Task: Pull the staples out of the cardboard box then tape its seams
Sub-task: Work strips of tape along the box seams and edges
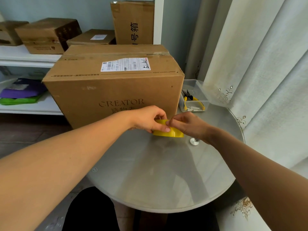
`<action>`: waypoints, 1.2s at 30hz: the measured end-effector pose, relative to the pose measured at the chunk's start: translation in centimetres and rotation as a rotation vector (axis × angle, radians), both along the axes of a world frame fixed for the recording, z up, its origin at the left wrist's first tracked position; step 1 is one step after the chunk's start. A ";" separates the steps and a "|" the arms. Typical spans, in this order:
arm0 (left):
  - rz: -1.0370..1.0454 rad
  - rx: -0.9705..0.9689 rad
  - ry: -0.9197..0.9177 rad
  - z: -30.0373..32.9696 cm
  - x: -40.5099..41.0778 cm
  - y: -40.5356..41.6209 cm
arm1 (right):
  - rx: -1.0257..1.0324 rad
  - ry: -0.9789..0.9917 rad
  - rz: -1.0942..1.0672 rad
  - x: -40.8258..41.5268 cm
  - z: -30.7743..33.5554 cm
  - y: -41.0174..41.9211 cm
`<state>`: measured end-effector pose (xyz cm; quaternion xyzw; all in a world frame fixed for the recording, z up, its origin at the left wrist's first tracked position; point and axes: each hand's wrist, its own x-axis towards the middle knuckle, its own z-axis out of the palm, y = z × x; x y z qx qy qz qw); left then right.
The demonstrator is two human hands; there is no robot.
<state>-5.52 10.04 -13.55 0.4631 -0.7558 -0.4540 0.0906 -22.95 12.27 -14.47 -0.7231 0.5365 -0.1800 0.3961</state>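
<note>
A large brown cardboard box (115,84) marked CREATOR stands on the far side of a round glass table (163,172), with a white shipping label on its top. In front of the box lies a yellow roll of tape (168,132) on the table. My left hand (148,120) grips the roll from the left, thumb along its side. My right hand (186,124) pinches at the roll's top edge from the right. The far part of the roll is hidden by both hands.
A clear plastic tub (196,90) right of the box holds yellow-handled pliers (190,98) and small white pieces. White shelves (25,55) behind carry several cardboard boxes and purple and green bags. A curtain (258,64) hangs at the right. A small metal disc (194,141) sits in the tabletop.
</note>
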 end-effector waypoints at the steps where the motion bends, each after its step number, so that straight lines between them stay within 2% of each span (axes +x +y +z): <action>1: 0.007 -0.007 0.002 0.0 0.0 -0.1 | -0.005 -0.007 -0.004 0.0 0.0 0.1; 14: -0.002 -0.004 -0.026 0.5 -0.5 -1.0 | 0.075 -0.062 -0.001 -1.0 0.4 0.4; 19: -0.003 0.021 -0.033 0.6 -0.5 -1.4 | 0.137 -0.157 -0.098 -1.1 0.0 0.0; 24: 0.009 0.054 -0.009 0.5 -0.1 -1.6 | 0.191 -0.272 -0.010 -1.8 -0.6 0.2; 27: 0.001 0.135 0.023 0.3 0.6 -1.5 | 0.237 -0.339 -0.008 -2.0 -0.3 0.1; 31: 0.039 0.243 0.143 -0.3 1.3 -1.1 | 0.236 -0.306 -0.004 -2.2 -0.1 0.0; 33: 0.008 0.180 0.107 -0.4 0.9 -0.8 | 0.200 -0.290 -0.051 -1.9 -0.4 0.0; 36: -0.029 -0.031 -0.064 -0.2 -0.5 -0.2 | 0.122 -0.293 -0.123 -1.3 -0.5 0.0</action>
